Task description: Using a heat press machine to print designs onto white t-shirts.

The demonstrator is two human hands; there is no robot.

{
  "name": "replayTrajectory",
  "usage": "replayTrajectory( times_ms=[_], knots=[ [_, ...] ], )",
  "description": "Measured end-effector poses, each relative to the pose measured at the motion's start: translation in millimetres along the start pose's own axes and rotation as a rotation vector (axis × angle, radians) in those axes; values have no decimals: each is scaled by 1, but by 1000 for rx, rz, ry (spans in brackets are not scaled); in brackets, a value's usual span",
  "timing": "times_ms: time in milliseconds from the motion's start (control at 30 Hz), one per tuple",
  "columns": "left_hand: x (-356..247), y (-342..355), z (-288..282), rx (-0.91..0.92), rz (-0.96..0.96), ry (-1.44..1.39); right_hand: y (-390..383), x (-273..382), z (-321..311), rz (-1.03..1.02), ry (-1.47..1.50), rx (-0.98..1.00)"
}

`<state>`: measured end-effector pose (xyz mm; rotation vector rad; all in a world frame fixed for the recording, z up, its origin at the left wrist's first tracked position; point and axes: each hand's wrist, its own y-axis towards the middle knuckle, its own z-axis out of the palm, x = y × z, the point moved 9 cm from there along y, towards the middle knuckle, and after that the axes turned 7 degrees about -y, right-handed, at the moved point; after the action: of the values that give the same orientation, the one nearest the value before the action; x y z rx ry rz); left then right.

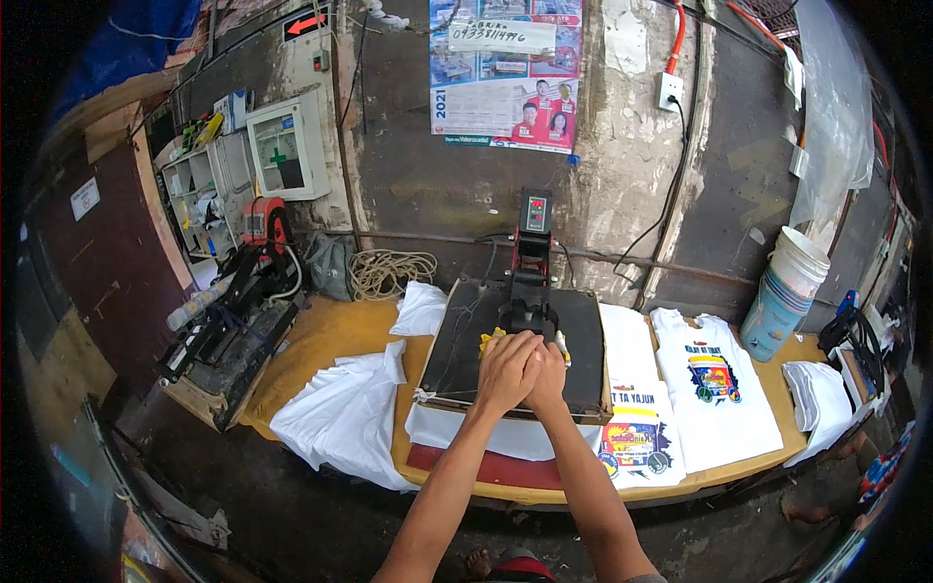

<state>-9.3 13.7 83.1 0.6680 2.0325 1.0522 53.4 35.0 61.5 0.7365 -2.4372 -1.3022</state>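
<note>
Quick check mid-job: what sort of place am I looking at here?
Likely a small T-shirt printing workshop: a heat press under both hands, printed white shirts laid on the table, a second press at left.

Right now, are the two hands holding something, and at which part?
Both hands, left hand and right hand, are stacked on the handle of the heat press, at its yellow front end; the fingers' closure is not visible.

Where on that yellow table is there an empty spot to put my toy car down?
The barest patch of the yellow table lies between the second press on the left and the pile of white shirts. A thin strip shows at the front edge. Crowded: the middle, where both hands press on the black heat press, and the right, covered by printed shirts.
</note>
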Motion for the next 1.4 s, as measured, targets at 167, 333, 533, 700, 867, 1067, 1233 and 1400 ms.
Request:
replayTrajectory(
  times_ms=[167, 333, 533, 700, 867, 1067, 1233, 1400],
  knots=[
    [2, -1, -1, -5, 0, 9, 3, 2, -6, 14, 34, -17],
    [-1, 1, 0, 5, 7, 4, 1, 1, -2, -20, -17, -6],
    [-2, 1, 1, 2, 7, -1, -2, -1, -1, -21, -20, 5],
    [-2, -1, -3, -10, 21, 7, 1, 8, -4, -56, 5, 43],
    [0, 0, 4, -41, 39, 10, -2, 0, 0, -40, 56, 38],
    [-1, 6, 6, -18, -11, 44, -2, 2, 6, -115, -36, 47],
    [-1, 11, 5, 32, -111, -42, -3, 5, -25, -160, 202, 150],
    [-6, 6, 23, 74, -147, 182, -49, -24, -84, -136, 549, 93]
  ],
)
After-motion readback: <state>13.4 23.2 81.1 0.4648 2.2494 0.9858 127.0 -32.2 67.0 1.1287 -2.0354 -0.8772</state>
